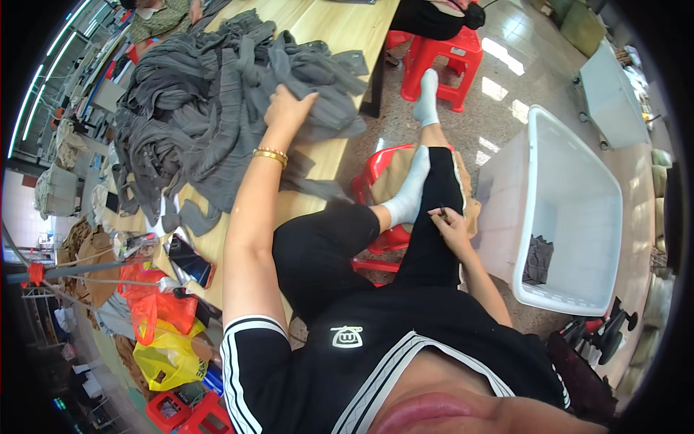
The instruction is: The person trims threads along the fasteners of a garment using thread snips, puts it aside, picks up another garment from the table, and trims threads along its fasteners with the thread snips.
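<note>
A large heap of dark grey garments (195, 108) lies crumpled on the light wooden table (332, 29) at the left. My left hand (289, 112) reaches out to the near right side of the heap, its fingers closed on a grey garment (329, 108) that blurs with motion near the table edge. Over my black-trousered leg, my right hand (452, 228) is closed, with something small and dark at its fingertips; I cannot make out what it is.
A white plastic bin (506, 202) with a dark grey folded cloth (538, 260) inside stands at the right. Red stools (444, 61) are ahead and under my feet. Phones (188, 260) and plastic bags (166, 354) sit at the left. Another person (163, 22) is across the table.
</note>
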Action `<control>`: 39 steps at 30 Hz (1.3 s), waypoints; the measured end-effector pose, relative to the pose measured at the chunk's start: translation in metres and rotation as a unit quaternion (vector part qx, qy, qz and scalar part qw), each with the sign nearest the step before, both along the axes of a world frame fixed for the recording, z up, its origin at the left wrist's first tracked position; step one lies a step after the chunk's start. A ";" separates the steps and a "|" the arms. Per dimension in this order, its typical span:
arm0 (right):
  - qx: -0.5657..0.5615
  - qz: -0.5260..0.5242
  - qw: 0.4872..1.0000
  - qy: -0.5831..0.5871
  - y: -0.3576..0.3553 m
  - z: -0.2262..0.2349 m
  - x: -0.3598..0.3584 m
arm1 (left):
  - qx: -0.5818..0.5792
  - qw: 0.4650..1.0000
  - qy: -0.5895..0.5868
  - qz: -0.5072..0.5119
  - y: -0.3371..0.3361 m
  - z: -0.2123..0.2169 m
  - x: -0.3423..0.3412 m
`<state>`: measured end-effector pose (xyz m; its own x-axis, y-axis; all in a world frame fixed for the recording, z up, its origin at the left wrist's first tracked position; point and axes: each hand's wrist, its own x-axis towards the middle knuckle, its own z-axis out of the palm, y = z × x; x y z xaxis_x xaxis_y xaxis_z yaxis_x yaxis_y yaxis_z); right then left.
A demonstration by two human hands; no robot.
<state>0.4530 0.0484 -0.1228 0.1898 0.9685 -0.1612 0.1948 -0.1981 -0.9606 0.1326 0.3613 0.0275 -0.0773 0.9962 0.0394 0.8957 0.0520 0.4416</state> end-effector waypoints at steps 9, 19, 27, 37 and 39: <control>-0.025 -0.002 1.000 0.006 -0.009 0.001 0.000 | 0.070 0.858 -0.508 -0.035 0.018 0.041 -0.088; -0.034 -0.001 0.997 -0.065 -0.001 -0.003 0.004 | 0.136 0.813 -0.566 -0.001 -0.102 0.098 -0.267; -0.031 0.012 0.997 -0.064 0.006 0.008 -0.005 | 0.259 0.935 -0.242 -0.008 -0.109 0.011 -0.217; -0.001 0.000 0.994 -0.109 -0.005 -0.012 0.001 | 0.132 0.988 -0.016 -0.084 -0.035 -0.019 -0.069; -0.009 -0.006 0.997 -0.079 -0.007 -0.013 0.003 | 0.187 0.980 0.046 -0.047 -0.023 -0.020 -0.059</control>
<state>0.4556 0.0411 -0.1353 0.2265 0.9631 -0.1456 0.3404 -0.2183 -0.9146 0.0740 0.3378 0.0076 0.0358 0.9137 0.4049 0.9259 -0.1828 0.3306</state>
